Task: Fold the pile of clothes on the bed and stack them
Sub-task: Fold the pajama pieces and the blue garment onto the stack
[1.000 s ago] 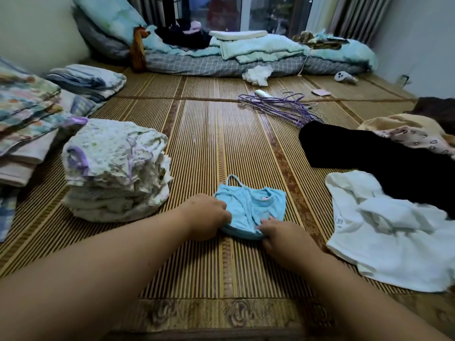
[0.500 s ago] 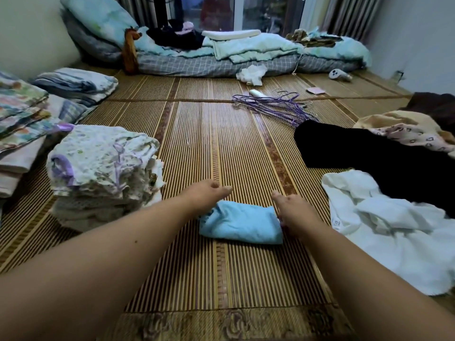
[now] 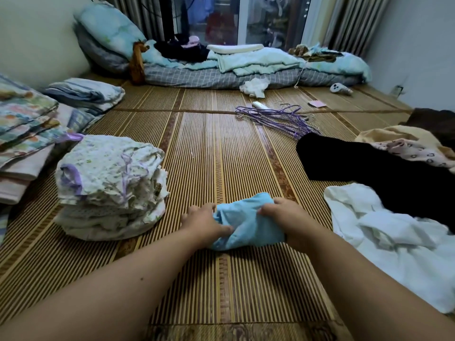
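Note:
A small light-blue garment (image 3: 247, 222), folded into a thick bundle, lies on the bamboo mat (image 3: 216, 156) in front of me. My left hand (image 3: 205, 221) grips its left end with curled fingers. My right hand (image 3: 283, 215) grips its right end, fingers tucked into the cloth. To the left stands a stack of folded white floral clothes (image 3: 108, 188). To the right lie unfolded clothes: a white garment (image 3: 394, 232), a black one (image 3: 369, 166), and beige and patterned pieces (image 3: 408, 146).
Folded floral bedding (image 3: 22, 124) and a striped folded pile (image 3: 83, 94) sit at far left. Purple hangers (image 3: 275, 116) lie mid-mat beside a white remote (image 3: 261, 105). Quilts and pillows (image 3: 246, 65) line the far edge. A white cloth (image 3: 254, 86) lies near them.
The blue garment went from lying flat to being folded over. My hands, which were beside it, now grip both ends and bunch it. The view moved closer.

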